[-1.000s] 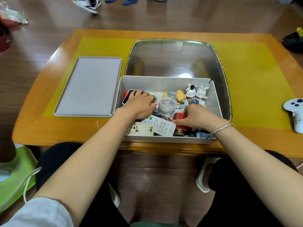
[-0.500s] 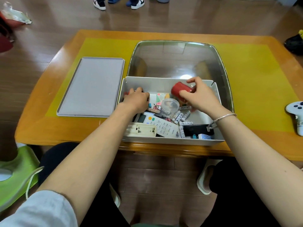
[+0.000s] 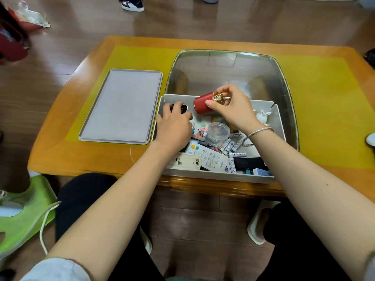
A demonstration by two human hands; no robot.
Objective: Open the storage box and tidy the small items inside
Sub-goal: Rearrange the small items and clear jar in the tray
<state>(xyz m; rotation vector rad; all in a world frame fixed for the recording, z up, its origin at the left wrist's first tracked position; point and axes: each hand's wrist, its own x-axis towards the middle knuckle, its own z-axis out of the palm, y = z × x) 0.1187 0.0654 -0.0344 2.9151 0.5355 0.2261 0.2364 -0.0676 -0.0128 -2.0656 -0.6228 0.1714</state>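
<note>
The right hand (image 3: pixel 233 110) is holding a small red cylindrical tin with a gold end (image 3: pixel 205 104) lifted above the far side of the open white rectangular plastic storage box (image 3: pixel 213 176), thumb and fingers pinching it near its gold end, the tin lying tilted with its red base pointing toward the left hand. The left hand (image 3: pixel 174 126) is reaching down into the box's far left corner, its curled fingers resting on a dark, rounded red-edged gadget (image 3: pixel 179 108); whether it is actually gripping the gadget cannot be told.

Between the two hands a clear round plastic jar (image 3: pixel 218 132) is standing among the clutter. Just under the left wrist a white remote control with grey buttons (image 3: pixel 209 157) is lying, with a cream battery holder (image 3: pixel 187 161) beside it. Below the right wrist, white AA batteries (image 3: pixel 231 148) are lying scattered, and a small white rabbit figurine (image 3: pixel 262 116) is standing just right of that hand.

Left of the left hand, the flat grey box lid (image 3: pixel 121 106) is resting on the yellow mat (image 3: pixel 328 110). Beyond both hands a large clear plastic tub (image 3: pixel 284 78) is sitting, the box overlapping its near part.
</note>
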